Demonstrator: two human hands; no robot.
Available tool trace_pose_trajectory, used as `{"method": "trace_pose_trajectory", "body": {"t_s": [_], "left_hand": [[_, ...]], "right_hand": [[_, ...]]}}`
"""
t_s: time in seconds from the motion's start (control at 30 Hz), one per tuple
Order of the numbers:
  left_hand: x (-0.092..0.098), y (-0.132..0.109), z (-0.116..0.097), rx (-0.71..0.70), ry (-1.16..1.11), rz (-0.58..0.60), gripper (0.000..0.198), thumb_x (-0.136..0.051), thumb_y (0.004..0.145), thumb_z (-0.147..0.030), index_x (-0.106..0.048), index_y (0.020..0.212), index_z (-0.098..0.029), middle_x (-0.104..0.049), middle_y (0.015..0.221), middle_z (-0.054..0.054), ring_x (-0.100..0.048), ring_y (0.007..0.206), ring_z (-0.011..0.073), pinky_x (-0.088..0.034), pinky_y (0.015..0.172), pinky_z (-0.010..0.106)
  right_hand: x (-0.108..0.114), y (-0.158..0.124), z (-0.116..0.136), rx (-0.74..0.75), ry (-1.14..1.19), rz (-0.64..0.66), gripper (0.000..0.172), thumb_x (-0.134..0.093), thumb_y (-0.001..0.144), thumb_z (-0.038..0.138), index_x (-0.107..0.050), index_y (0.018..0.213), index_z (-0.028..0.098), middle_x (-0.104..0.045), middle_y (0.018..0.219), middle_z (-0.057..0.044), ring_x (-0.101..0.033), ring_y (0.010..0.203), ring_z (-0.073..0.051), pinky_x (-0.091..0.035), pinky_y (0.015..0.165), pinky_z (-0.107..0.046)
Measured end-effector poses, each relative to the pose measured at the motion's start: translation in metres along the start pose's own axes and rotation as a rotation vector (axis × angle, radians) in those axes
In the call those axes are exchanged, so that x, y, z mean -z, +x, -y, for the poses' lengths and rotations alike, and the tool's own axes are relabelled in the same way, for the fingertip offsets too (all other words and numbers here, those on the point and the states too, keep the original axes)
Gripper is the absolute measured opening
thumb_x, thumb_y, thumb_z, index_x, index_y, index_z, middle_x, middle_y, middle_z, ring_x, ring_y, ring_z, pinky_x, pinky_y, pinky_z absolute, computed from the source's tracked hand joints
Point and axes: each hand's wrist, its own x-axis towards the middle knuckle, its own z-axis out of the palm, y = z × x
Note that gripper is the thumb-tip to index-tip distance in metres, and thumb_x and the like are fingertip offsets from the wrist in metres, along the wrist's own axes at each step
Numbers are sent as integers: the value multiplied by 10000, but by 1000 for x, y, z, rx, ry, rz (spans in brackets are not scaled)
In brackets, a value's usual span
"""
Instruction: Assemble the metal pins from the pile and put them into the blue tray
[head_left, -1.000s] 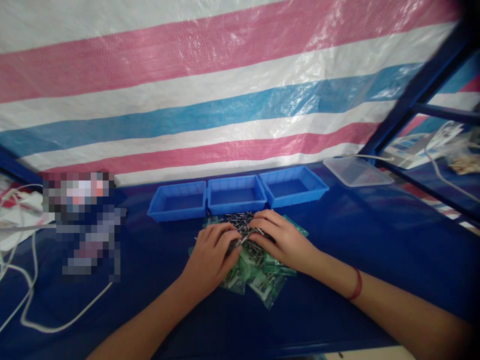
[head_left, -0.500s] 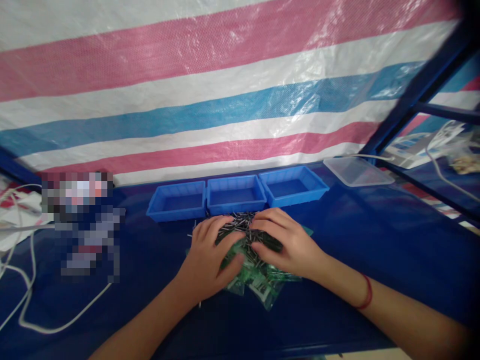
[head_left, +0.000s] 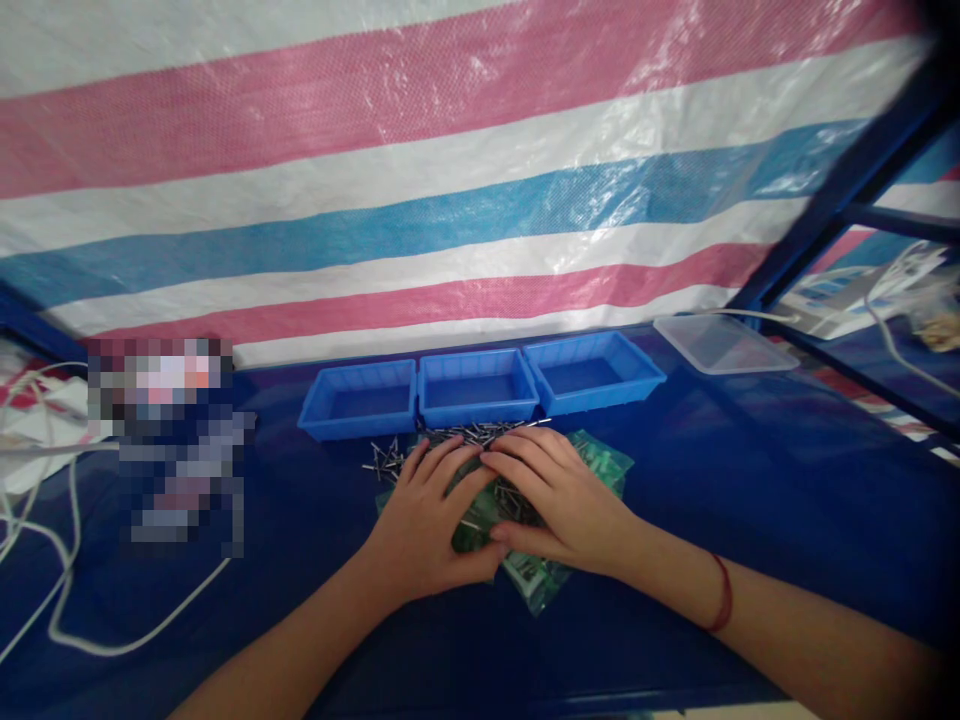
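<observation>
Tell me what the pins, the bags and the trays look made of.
Pins: probably metal, bare grey, with bright glints along thin shafts.
Bags: thin plastic film, see-through with a green tint, glossy and creased.
Trays: likely moulded plastic, an even blue all over, with ribbed inner walls and a flat rim.

Your blue counter (head_left: 750, 480) carries three blue trays (head_left: 478, 385) in a row and a clear container (head_left: 724, 343). Green bags (head_left: 600, 462), loose pins (head_left: 386, 462) and a white cable (head_left: 127, 640) lie nearer you.
</observation>
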Motion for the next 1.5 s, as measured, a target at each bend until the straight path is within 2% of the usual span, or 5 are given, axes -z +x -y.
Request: {"method": "trace_pose_trajectory", "body": {"t_s": [0.3, 0.57, 0.83, 1.27, 1.5], "left_hand": [[23, 3, 8, -18, -194, -262, 378, -436, 930, -379, -527, 1241, -182, -554, 1241, 136, -488, 1204, 261, -379, 1039, 442], [47, 9, 21, 73, -247, -631, 446, -285, 990, -462, -596, 1151, -187, -610, 1110, 105, -552, 1074, 233, -432, 958, 416], [39, 8, 28, 110, -272, -601, 497, -254, 988, -499, -617, 1101, -179, -648, 1021, 105, -581, 1017, 226, -452, 917, 397], [38, 2, 36, 182, -350, -565, 629, -181, 968, -582, -635, 1104, -169, -661, 942, 94, -610, 906, 208, -464, 859, 349], [60, -1, 35, 204, -300, -531, 566, -187, 984, -538, -602, 1154, -192, -662, 956, 66, -600, 904, 200, -474, 845, 339]], "right_hand": [[26, 4, 1, 55, 53, -102, 244, -596, 830, 385, -619, 956, 176, -636, 858, -74, -557, 871, -227, -436, 769, -391], [-16, 9, 73, 499, 65, 36, 381, -429, 932, 376, -603, 1164, 129, -639, 1196, -83, -524, 1130, -227, -376, 1016, -386], [-36, 17, 98, 385, 211, 294, 481, -355, 975, 411, -472, 1343, 123, -485, 1439, -87, -359, 1353, -220, -311, 1108, -397], [-69, 54, 114, 375, 202, 181, 419, -446, 934, 389, -559, 1197, 84, -621, 1230, -111, -472, 1215, -251, -283, 1113, -421], [-85, 66, 119, 382, 150, 158, 223, -440, 946, 200, -610, 1045, 94, -656, 1088, -127, -558, 1063, -196, -425, 942, -356]]}}
